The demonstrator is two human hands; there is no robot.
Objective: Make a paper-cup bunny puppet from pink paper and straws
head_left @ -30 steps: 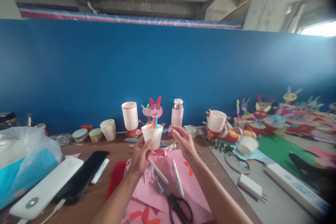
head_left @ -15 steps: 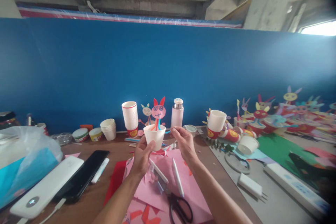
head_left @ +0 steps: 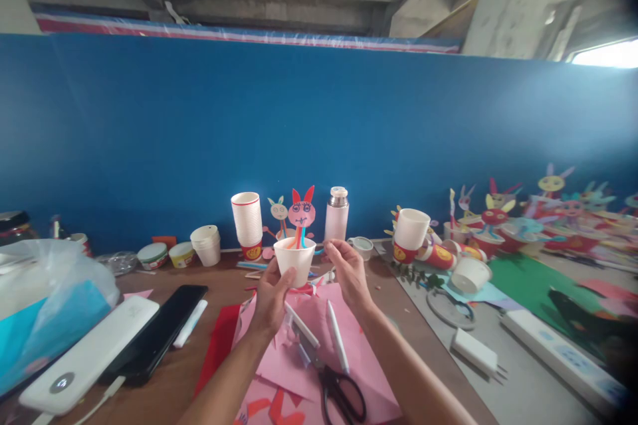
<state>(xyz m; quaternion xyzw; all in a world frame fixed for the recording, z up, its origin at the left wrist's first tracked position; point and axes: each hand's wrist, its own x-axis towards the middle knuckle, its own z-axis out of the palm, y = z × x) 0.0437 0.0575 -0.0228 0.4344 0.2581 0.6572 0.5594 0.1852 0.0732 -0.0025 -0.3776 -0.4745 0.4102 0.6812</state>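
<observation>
In the head view, my left hand (head_left: 273,299) is closed round a white paper cup (head_left: 294,263), which it holds upright above the pink paper. A pink paper rabbit face (head_left: 302,214) with red ears and a drawn face rises from the cup on red and blue strips. To the right of the cup, my right hand (head_left: 347,271) pinches the end of a thin blue drinking straw (head_left: 319,252) that comes out through the cup's side. Scissors (head_left: 339,388) with black handles and a white pen (head_left: 337,339) lie on the pink paper (head_left: 366,362) below.
Behind stand a stack of paper cups (head_left: 246,219) and a thermos (head_left: 337,216). At left lie a white power bank (head_left: 90,352), a black phone (head_left: 154,332) and a plastic bag (head_left: 60,292). Several finished cup figures (head_left: 498,216) and a power strip (head_left: 563,355) are at right.
The cup and rabbit face have shifted very slightly right and down in my left hand. My right hand keeps its pinch on the blue straw with hardly any movement.
</observation>
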